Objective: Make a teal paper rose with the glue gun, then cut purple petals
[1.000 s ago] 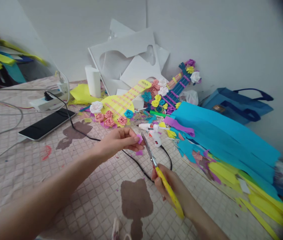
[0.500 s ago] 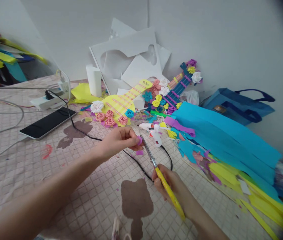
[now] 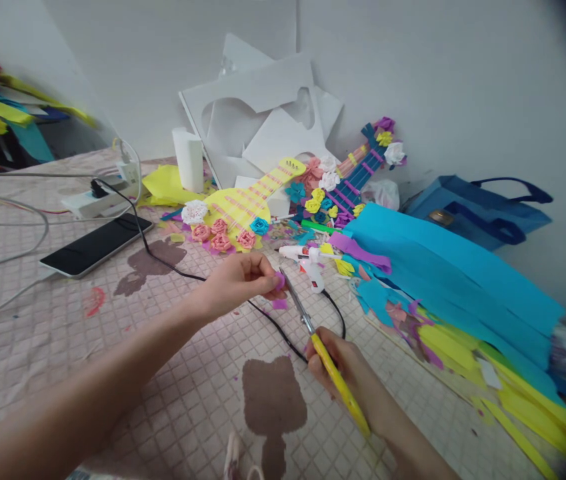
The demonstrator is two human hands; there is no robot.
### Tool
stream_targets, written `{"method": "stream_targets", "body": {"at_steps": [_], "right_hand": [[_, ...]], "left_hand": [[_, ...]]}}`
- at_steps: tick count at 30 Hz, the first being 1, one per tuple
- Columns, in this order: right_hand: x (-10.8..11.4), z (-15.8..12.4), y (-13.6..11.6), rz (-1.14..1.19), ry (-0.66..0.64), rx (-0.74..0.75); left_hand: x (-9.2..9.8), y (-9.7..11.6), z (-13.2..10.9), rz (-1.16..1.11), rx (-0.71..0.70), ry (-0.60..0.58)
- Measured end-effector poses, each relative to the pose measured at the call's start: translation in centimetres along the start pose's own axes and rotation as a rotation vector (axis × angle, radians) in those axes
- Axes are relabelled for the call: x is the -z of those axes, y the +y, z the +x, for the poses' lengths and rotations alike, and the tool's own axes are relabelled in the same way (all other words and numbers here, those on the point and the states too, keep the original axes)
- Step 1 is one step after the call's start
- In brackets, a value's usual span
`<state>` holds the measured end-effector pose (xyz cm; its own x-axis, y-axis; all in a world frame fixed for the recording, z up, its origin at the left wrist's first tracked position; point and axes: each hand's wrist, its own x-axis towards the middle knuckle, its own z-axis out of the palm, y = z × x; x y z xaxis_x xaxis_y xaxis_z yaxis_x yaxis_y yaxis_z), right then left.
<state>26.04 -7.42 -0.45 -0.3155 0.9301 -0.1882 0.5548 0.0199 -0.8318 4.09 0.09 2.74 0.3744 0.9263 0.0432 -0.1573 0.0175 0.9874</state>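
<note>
Between thumb and fingers, my left hand (image 3: 243,283) pinches a small piece of purple paper (image 3: 279,280). My right hand (image 3: 337,367) is closed around the yellow handles of a pair of scissors (image 3: 333,370). The blades point up and to the left, with their tips right beside the purple paper; whether they touch it I cannot tell. A purple scrap (image 3: 279,305) lies on the cloth just below my left fingertips. Beyond the hands rests a white glue gun (image 3: 307,257) with a black cord.
A yellow paper guitar (image 3: 243,207) with paper roses and a blue one (image 3: 357,180) stand at the back. Blue paper sheets (image 3: 437,267) and coloured scraps (image 3: 403,313) lie right. A phone (image 3: 97,247) and a power strip (image 3: 97,197) with cables lie left.
Both hands, the purple paper and the scissors stay almost in the same place. The view has shifted very slightly.
</note>
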Motion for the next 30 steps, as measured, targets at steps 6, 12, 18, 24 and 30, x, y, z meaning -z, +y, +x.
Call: {"method": "stream_targets", "body": {"at_steps": [6,12,18,24,30], "right_hand": [[0.0,0.1,0.4,0.023,0.022,0.02],[-0.1,0.1,0.1,0.065,0.02,0.021],[0.0,0.2,0.1,0.12,0.017,0.005],[-0.2,0.5,-0.5,0.289,-0.014,-0.069],[-0.9,1.4,-1.4,0.4,0.225,0.028]], "left_hand": [[0.1,-0.1,0.0,0.012,-0.009,-0.004],[0.0,0.0,-0.1,0.009,0.001,0.006],[-0.1,0.3,-0.1,-0.002,-0.009,0.003],[-1.0,-0.6,-0.4,0.039,0.015,-0.021],[-3.4,-2.6,-1.3,0.213,-0.032,-0.006]]}}
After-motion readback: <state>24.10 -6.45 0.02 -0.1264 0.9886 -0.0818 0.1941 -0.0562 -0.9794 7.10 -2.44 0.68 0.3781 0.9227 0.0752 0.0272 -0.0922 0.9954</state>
